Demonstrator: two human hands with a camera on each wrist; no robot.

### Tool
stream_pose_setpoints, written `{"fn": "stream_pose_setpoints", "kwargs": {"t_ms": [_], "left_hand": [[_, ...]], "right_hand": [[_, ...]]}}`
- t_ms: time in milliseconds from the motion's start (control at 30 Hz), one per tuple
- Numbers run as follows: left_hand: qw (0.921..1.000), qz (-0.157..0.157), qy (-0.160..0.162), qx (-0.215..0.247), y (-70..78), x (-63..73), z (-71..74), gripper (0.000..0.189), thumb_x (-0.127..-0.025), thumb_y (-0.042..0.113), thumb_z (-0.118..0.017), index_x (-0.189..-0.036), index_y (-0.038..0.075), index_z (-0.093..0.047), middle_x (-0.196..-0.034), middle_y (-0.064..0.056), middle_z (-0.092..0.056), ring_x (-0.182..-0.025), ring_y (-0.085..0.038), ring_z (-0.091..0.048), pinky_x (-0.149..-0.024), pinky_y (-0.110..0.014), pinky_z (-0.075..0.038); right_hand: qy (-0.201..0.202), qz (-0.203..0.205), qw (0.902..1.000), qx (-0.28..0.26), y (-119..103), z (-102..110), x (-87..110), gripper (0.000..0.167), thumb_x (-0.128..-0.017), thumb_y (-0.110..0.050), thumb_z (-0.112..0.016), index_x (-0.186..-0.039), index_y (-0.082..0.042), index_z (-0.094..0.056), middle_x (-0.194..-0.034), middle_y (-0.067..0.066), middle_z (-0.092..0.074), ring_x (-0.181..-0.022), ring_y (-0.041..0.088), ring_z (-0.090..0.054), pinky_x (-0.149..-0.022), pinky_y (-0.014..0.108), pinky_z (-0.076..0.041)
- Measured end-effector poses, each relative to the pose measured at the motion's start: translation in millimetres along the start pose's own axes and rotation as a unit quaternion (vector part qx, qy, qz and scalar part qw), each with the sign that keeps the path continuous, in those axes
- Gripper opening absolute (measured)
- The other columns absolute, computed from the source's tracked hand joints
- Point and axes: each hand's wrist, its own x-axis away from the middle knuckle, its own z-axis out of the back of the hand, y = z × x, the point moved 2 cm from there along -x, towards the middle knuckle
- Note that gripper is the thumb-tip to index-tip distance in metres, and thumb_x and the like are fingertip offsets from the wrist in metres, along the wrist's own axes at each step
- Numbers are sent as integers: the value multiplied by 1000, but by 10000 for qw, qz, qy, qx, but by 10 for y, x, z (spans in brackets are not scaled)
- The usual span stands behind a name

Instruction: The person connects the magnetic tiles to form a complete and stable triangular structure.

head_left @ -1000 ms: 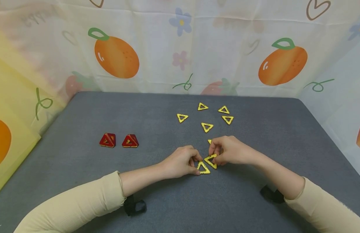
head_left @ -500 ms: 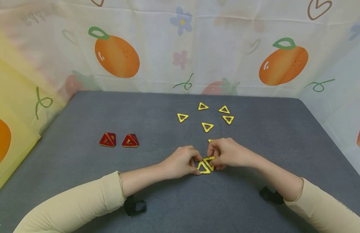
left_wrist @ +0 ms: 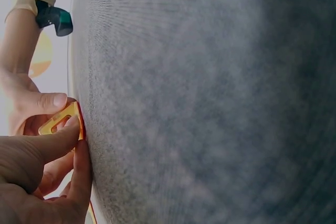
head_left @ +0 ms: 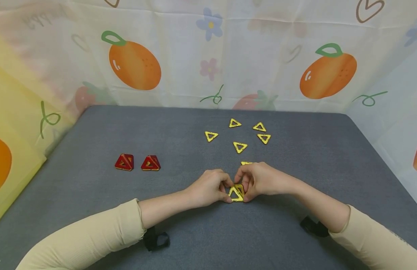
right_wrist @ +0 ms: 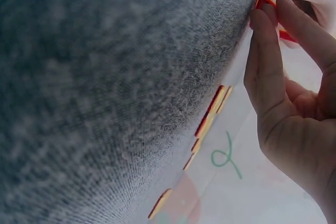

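Note:
Two yellow triangular frame tiles are together near the middle of the table. My left hand (head_left: 208, 189) pinches the nearer tile (head_left: 236, 200) by its left side; it lies on the table. My right hand (head_left: 267, 180) holds the other tile (head_left: 242, 188), raised at a tilt along the first tile's right edge. In the left wrist view the raised tile (left_wrist: 67, 113) stands between both hands, a red edge showing at its base. The right wrist view has the right fingers (right_wrist: 266, 45) around a red-edged piece, partly hidden.
Several loose yellow triangles lie farther back, such as one tile (head_left: 240, 143) behind the hands. Another tile (head_left: 245, 163) is partly covered by the right hand. Two red pyramids, one (head_left: 124, 162) beside the other (head_left: 150, 163), stand on the left. A printed curtain (head_left: 181, 56) backs the table.
My right hand has moved left and slightly down, bringing its tile from beside the left hand's tile against its edge and tilting it up. The left hand stays put.

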Motion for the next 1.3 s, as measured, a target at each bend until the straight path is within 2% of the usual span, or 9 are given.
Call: {"fn": "stream_pose_setpoints", "kwargs": {"t_ms": [167, 533, 1067, 1300], "left_hand": [[10000, -18, 11, -20, 3, 0, 1, 28, -73, 9, -86, -96, 3, -73, -91, -9, -65, -69, -5, -61, -60, -14, -48], [10000, 68, 11, 48, -7, 2, 12, 29, -72, 10, -87, -95, 3, -71, -92, -9, -65, -69, -6, -62, -61, -15, -49], [9998, 87, -59, 174, -25, 0, 23, 28, -73, 11, -87, -95, 3, -71, -93, -9, -67, -69, -5, -63, -61, -15, -49], [9998, 118, -119, 137, -42, -17, 112, 24, -77, 8, -83, -96, 4, -70, -95, -9, -69, -71, -3, -63, -63, -14, -50]], "right_hand": [[-130, 171, 9998, 49, 18, -18, -12, 44, -70, -11, -87, -108, -12, -65, -79, -3, -67, -65, 7, -66, -61, 23, -54], [-340, 667, 9965, 382, 31, -68, -29, 39, -75, -12, -85, -105, -12, -60, -76, -4, -64, -64, 4, -58, -59, 21, -50], [-415, 816, 9951, 380, 51, -82, -45, 36, -78, -14, -83, -103, -14, -58, -75, -4, -61, -63, 4, -56, -60, 21, -49], [-429, 803, 9952, 359, 45, -82, -40, 35, -78, -14, -83, -103, -14, -57, -75, -4, -61, -64, 4, -56, -61, 21, -50]]}}
